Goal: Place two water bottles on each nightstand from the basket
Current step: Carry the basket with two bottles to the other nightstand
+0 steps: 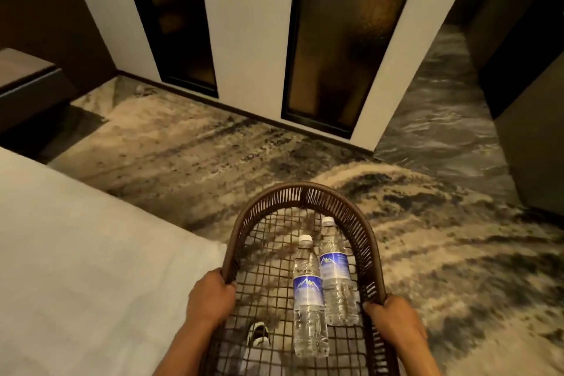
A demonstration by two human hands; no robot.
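Note:
I carry a brown wicker basket [300,192] with an open mesh floor in front of me. My left hand [210,299] grips its left rim and my right hand [393,319] grips its right rim. Two clear water bottles with blue labels and white caps lie side by side on the mesh: one bottle [309,299] nearer me, the other bottle [337,272] a little farther and to the right. A dark wooden nightstand [27,76] stands at the far left against the wall.
A bed with white linen [76,253] fills the lower left. Patterned carpet [213,156] covers the floor ahead. A white wall with two dark glass panels [250,24] faces me. Dark furniture [531,131] stands at the right, with a passage beside it.

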